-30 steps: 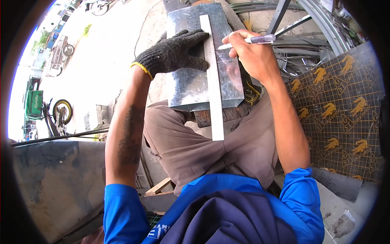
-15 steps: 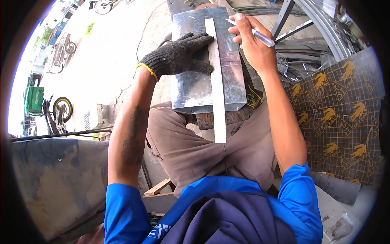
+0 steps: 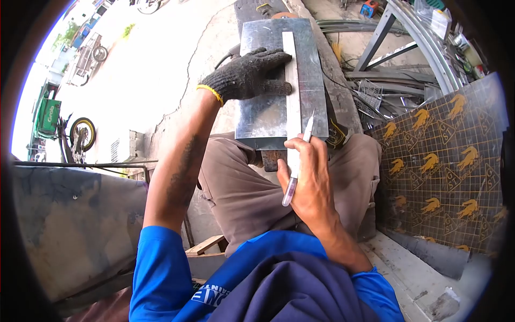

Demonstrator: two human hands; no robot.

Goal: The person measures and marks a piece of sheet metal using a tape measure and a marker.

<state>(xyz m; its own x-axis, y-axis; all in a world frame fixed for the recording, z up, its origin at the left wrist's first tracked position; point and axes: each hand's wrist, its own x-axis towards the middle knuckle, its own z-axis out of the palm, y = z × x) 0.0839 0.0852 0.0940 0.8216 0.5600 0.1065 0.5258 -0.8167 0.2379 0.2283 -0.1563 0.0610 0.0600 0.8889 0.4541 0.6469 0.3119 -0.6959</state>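
Observation:
A shiny metal sheet (image 3: pixel 263 115) lies over a rusty block (image 3: pixel 274 160) between my knees. Along it runs a white straight strip (image 3: pixel 294 115), its lower end reaching past the sheet's near edge. My left hand (image 3: pixel 252 74), in a black glove with a yellow cuff, is spread on the sheet, fingertips pressing the strip's left edge. My bare right hand (image 3: pixel 308 177) is closed at the strip's near end and holds a pen (image 3: pixel 290 192), its tip pointing up and away over the sheet.
Metal frames (image 3: pixel 378 35) and loose strips (image 3: pixel 397 80) lie at the upper right. A patterned panel (image 3: pixel 440 161) stands on the right. A motorbike (image 3: pixel 81 134) is at the left, beyond a grey sheet (image 3: pixel 75 231). Behind the metal sheet shows a brown disc (image 3: pixel 284 15).
My right hand has come down and towards me from beside the sheet's far right corner to the strip's near end, still with the pen. My left hand stays on the strip.

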